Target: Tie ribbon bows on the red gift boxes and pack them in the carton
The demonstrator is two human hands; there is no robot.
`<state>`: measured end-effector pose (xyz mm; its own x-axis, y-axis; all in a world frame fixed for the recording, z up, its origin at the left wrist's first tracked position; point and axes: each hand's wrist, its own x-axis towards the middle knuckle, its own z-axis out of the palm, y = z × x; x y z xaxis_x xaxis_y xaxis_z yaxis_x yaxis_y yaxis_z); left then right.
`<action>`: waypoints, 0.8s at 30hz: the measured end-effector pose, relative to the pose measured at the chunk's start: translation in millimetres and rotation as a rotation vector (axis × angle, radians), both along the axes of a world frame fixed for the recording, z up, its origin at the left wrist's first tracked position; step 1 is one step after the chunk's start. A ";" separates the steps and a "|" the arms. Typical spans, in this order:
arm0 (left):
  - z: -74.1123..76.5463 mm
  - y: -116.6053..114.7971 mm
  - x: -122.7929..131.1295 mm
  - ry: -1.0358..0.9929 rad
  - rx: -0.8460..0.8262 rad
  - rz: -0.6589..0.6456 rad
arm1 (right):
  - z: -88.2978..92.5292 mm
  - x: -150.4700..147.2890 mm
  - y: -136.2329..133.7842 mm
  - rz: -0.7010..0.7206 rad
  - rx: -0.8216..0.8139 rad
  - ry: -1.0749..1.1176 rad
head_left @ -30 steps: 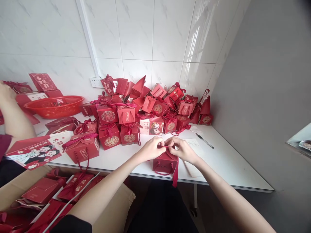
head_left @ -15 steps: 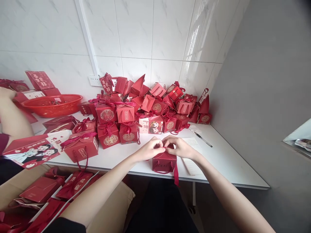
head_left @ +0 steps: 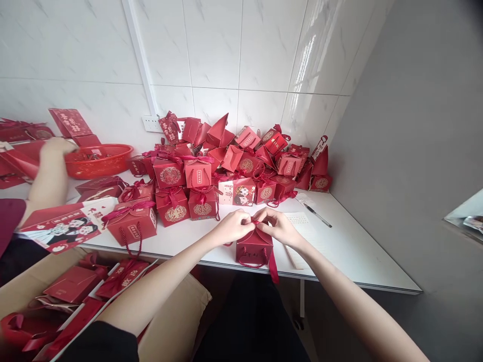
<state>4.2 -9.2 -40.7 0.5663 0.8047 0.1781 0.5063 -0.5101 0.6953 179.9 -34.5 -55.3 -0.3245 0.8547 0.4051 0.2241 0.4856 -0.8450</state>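
Observation:
A small red gift box with rope handles stands at the table's front edge, straight in front of me. Above its folded top, my left hand pinches a red ribbon. My right hand grips the same ribbon from the other side, fingertips close to the left ones. One ribbon end hangs down over the box's right side, past the table edge. The fingers partly cover the ribbon's knot or loop.
Many red gift boxes are piled along the wall. A notebook and a pen lie to the right. Leftward are a red plastic basket, a co-worker's blurred arm, and a carton holding boxes below.
Both my hands stay at the box top, drawn slightly apart, with ribbon now showing between them. The co-worker's hand has moved right to the red basket. My view has shifted slightly.

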 end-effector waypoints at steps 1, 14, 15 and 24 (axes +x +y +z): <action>-1.8 -1.2 0.6 -0.015 0.026 0.021 | 0.2 -1.1 -0.5 -0.015 0.008 -0.023; -13.6 -8.5 -2.0 -0.173 0.146 0.040 | 0.7 3.1 -2.2 0.079 -0.120 0.265; -14.6 -7.5 -2.7 -0.191 0.133 0.044 | 0.9 3.3 -2.6 0.082 -0.115 0.284; -19.0 -4.8 -3.2 -0.441 -0.018 -0.046 | 5.7 -4.7 -6.3 -0.164 0.035 -0.234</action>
<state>1.0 -14.0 -59.6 0.4747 0.7857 0.3966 0.1362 -0.5107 0.8489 175.1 -40.8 -49.6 -0.2716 0.8903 0.3655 0.4888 0.4547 -0.7445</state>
